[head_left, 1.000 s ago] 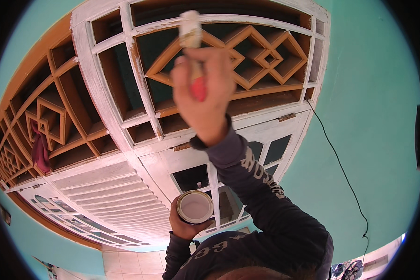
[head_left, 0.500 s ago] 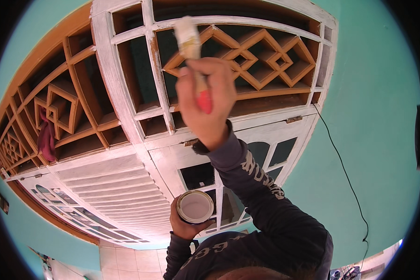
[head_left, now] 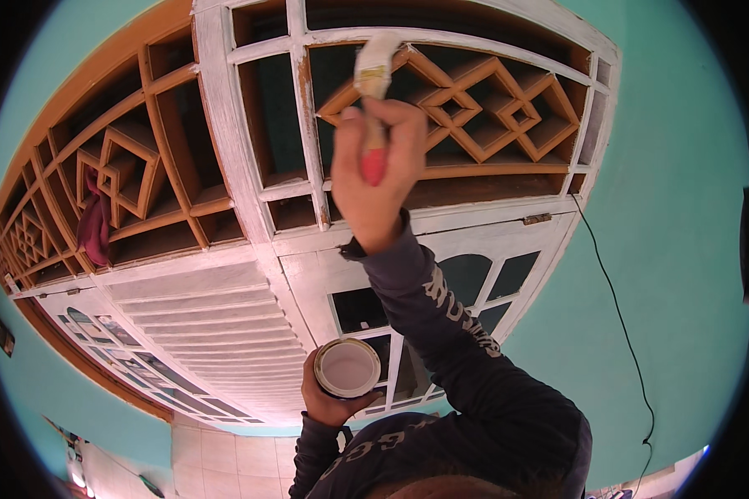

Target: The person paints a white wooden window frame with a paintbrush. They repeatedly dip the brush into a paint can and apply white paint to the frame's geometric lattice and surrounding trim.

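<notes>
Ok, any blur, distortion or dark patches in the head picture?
Head view: fisheye distortion bows the white top rail; the paintbrush looks slightly soft at its tip, while the paint tin is fairly sharp. Same head view: openings around the diamond lattice read very dark, and the picture's corners are black.

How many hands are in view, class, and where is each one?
2: the right hand grips a paintbrush near the top; the left hand holds an open paint can lower down. No other hand shows.
</notes>
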{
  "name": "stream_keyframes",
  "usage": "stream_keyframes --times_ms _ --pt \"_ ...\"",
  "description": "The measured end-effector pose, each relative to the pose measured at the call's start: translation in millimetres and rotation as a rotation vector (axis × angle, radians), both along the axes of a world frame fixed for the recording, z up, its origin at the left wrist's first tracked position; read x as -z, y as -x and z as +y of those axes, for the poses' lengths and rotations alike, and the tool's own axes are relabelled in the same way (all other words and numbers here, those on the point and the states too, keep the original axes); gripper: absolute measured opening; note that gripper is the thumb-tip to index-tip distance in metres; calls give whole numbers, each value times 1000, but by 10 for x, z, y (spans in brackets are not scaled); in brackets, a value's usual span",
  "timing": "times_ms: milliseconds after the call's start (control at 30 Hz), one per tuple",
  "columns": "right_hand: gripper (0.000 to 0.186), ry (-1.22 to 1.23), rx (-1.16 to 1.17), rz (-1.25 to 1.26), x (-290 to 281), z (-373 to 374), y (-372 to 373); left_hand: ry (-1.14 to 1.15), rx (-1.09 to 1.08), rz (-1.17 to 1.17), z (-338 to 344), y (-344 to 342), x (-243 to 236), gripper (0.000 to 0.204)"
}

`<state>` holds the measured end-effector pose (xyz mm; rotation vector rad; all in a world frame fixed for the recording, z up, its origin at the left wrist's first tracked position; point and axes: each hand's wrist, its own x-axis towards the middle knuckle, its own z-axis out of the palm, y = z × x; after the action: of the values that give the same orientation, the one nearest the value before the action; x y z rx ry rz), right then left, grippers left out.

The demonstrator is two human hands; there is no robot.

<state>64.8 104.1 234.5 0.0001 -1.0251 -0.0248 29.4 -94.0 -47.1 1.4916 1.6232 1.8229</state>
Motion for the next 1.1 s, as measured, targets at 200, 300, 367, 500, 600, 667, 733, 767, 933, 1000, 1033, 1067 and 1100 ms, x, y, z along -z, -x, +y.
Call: stream_keyframes --times_ms 200,300,367,500,600,667,733,767,933,1000,1033,1067,1100 --pt "18 -24 -195 47 53 -105 116 -5 -67 7 -94 9 -7 115" --pt "19 68 -277 162 46 6 153 8 -75 10 -105 18 12 115" --pt "19 -3 -205 -12 44 -77 230 21 -101 36 -124 22 23 114" --pt "18 -35 -208 -35 42 -137 181 23 -120 24 -160 28 53 114" --pt "16 44 -215 107 9 -46 120 19 -116 6 -155 31 52 113" --pt "16 81 -183 95 -4 24 132 14 -102 13 -126 29 46 113" --pt "17 -27 -162 -96 4 -93 225 16 -105 23 -138 34 65 114" --pt "16 -22 -206 -133 25 -176 247 19 -115 28 -144 31 64 114" --pt "16 39 -277 87 47 -69 199 17 -108 44 -142 15 38 116" --pt "17 79 -317 122 27 -66 263 10 -93 34 -129 25 49 117" --pt "17 56 -259 27 26 -82 323 10 -87 31 -126 29 50 117" --pt "16 12 -262 -58 29 -132 361 12 -95 31 -128 14 34 116" --pt "16 -1 -239 -74 16 -219 364 15 -107 32 -145 -4 7 116"
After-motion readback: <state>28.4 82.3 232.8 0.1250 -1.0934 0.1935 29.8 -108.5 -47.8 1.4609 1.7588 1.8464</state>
